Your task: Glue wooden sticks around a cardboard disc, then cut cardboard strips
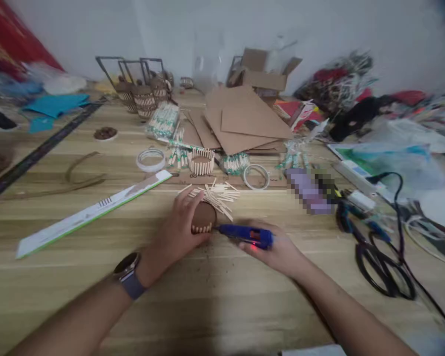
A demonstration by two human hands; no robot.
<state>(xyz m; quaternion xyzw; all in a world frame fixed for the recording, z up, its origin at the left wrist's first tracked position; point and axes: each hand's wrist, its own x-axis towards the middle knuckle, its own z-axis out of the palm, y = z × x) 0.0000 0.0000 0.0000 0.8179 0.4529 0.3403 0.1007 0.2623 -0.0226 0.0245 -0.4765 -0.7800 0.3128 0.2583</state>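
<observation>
My left hand (pixel 170 230) curls its fingers and thumb around the left side of a small round cardboard base (pixel 204 214). Short wooden sticks (pixel 201 229) stand along the near edge of that base. From the right, my right hand (pixel 280 251) grips a blue glue gun (pixel 243 234) with a red light lit on it. Its nozzle points left and reaches the right edge of the base; whether it touches cannot be made out. Just beyond lies a loose pile of thin wooden sticks (pixel 220 197). Farther back stands a finished-looking ring of sticks on a round base (pixel 201 162).
Tape rolls (pixel 150 160) and a white strip with a green edge (pixel 96 212) lie at left. Cardboard sheets (pixel 248 118), bundled sticks (pixel 163 120) and small stick baskets (pixel 145 99) fill the back. Black-handled scissors (pixel 374 267) and a cable (pixel 400 222) lie right.
</observation>
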